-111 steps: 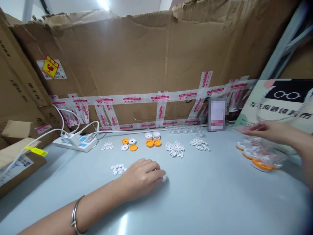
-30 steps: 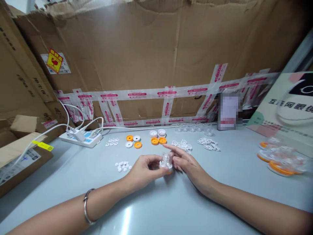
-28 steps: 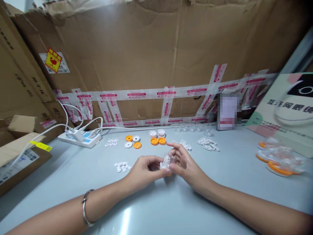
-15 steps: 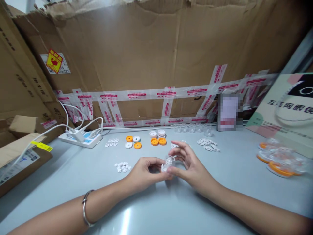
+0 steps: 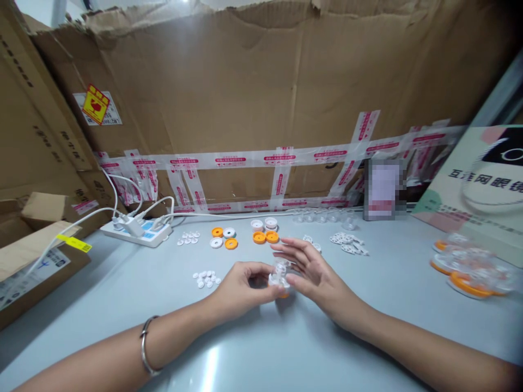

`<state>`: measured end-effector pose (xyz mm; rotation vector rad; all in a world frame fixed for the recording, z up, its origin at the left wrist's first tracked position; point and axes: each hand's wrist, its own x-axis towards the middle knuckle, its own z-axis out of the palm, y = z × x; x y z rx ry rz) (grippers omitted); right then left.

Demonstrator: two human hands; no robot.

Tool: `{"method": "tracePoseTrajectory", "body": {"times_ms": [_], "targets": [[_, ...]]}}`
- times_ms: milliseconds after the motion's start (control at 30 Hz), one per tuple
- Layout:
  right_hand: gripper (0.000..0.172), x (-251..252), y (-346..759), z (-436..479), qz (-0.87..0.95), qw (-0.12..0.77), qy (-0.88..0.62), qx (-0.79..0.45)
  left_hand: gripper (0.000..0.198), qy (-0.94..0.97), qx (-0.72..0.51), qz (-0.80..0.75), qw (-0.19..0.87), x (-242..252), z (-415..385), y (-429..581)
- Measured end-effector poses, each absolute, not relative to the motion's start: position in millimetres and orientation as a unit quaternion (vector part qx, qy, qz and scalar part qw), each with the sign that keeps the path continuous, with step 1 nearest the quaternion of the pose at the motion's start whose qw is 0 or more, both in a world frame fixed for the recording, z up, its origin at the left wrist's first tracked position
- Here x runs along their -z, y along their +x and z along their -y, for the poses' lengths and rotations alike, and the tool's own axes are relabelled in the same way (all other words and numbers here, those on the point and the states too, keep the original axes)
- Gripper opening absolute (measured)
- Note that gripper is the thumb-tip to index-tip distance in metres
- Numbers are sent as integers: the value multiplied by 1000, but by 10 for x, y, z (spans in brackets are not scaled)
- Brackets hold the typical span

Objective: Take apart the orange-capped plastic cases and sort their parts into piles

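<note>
My left hand [image 5: 245,286] pinches a small round plastic assembly [image 5: 280,275] between thumb and fingers just above the table. Its upper part is clear and its middle white, with an orange edge showing underneath; the fingers hide its left side. On the other side, my right hand [image 5: 312,272] has its fingers stretched out and apart. Its thumb tip lies close against the clear part; whether it touches I cannot tell. Behind the right fingers lie a few white perforated pieces [image 5: 314,245], partly covered. Orange and white rings [image 5: 265,237] stand beyond the hands.
Small white caps [image 5: 206,279] lie left of the hands, more white pieces [image 5: 188,238] behind them. Clear cups [image 5: 322,216] line the back. White perforated parts [image 5: 349,242] and finished-looking orange-white-clear assemblies [image 5: 469,272] are rightward. A power strip [image 5: 139,233] and cardboard box [image 5: 44,272] stand left.
My right fingers have straightened and shifted slightly left over the assembly. The orange underside of the assembly now shows below my left thumb. The view has shifted slightly.
</note>
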<state>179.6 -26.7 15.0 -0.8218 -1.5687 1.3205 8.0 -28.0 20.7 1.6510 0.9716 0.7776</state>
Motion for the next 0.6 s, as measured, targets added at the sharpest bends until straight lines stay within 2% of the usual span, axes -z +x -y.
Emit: {"method": "tracePoseTrajectory", "body": {"times_ms": [100,233,400,600], "targets": [[47,-167,1799,263,648,435,-367,-507,28,695,-314,-414,497,-204,283,83],[40,-229,1834,282,651,431,-301,-548,31,678,-311,-374,551,-202,262,45],[40,-337,1915,234,632,501,-280,-521,38,639,-294,-330,629,-192,215,-24],[43,-412,2194,-220,615,571,-366,-402,29,666,-286,-350,594,-190,223,-14]]}}
